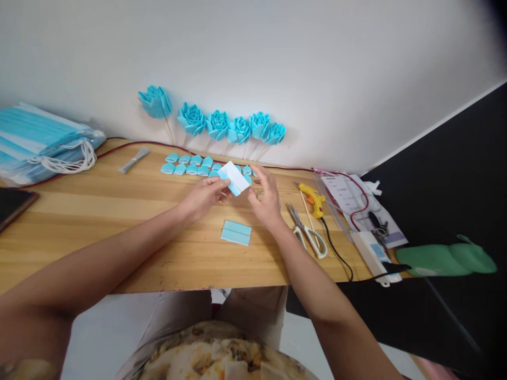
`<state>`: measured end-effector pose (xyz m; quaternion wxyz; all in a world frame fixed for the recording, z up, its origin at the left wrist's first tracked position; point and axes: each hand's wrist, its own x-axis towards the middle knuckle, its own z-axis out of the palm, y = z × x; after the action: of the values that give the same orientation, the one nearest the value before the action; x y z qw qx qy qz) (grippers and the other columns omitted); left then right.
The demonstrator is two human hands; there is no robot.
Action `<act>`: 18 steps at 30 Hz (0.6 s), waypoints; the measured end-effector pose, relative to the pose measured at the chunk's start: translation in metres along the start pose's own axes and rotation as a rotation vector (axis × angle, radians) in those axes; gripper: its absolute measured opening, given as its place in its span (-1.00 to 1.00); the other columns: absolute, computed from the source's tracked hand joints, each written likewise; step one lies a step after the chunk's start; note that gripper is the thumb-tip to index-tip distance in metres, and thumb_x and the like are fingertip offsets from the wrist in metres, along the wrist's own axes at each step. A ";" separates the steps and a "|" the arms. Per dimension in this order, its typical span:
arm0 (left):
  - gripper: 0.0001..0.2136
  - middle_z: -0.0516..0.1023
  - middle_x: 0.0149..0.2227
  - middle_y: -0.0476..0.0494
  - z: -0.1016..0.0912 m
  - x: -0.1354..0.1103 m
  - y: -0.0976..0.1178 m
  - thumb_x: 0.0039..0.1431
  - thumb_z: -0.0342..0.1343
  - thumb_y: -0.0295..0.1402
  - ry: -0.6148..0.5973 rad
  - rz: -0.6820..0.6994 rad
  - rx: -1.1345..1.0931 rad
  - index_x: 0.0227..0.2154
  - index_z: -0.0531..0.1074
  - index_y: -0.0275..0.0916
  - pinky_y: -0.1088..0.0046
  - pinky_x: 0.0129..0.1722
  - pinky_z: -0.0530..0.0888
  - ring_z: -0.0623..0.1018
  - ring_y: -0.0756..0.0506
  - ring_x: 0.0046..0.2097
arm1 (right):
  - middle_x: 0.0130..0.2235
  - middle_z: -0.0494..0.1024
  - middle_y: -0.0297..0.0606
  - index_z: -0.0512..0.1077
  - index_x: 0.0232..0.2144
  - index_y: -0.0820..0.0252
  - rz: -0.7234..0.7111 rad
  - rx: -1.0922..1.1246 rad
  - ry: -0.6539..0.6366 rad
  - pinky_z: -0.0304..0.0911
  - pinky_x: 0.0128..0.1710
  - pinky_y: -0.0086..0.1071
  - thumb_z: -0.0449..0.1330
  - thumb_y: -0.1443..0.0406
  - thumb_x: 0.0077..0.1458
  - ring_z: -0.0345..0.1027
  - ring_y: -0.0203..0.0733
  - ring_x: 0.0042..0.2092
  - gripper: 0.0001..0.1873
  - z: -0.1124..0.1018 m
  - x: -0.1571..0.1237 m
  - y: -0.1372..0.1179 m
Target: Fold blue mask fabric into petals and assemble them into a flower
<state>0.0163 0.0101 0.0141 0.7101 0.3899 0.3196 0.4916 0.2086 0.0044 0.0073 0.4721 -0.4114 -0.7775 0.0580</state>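
Observation:
Between the thumb and fingers of my left hand (pixel 208 195) is a piece of mask fabric (pixel 236 177), white with a blue part, tilted above the table. My right hand (pixel 266 196) is beside the piece's right edge, thumb and fingers apart, with nothing visible in them. A second, blue rectangular piece (pixel 236 233) with a crease along it lies flat on the wood below my hands. Behind the held piece, small folded blue petals (pixel 191 169) lie in two rows, some of them hidden by it.
Several blue fabric flowers (pixel 217 125) on sticks lean on the wall. Scissors (pixel 307 230), a yellow glue gun (pixel 312 199) and a power strip (pixel 375 256) lie to the right. Stacked face masks (pixel 43 140), a bundle of ties (pixel 134 160) and a phone (pixel 16 206) are left.

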 end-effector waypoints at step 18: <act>-0.72 0.51 -0.53 -0.08 -0.001 -0.001 -0.006 -0.06 0.38 -0.18 0.031 -0.007 0.136 -0.57 0.48 -0.29 0.43 -0.38 0.31 0.45 -0.01 -0.44 | 0.09 0.48 -0.25 0.60 -0.30 -0.04 -0.061 0.028 -0.080 0.36 0.03 -0.07 0.25 0.29 0.18 0.26 -0.03 0.16 -0.89 0.001 -0.002 -0.004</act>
<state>0.0182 0.0081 0.0086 0.6787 0.4285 0.3646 0.4720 0.2062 0.0005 0.0076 0.4480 -0.3783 -0.8070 0.0706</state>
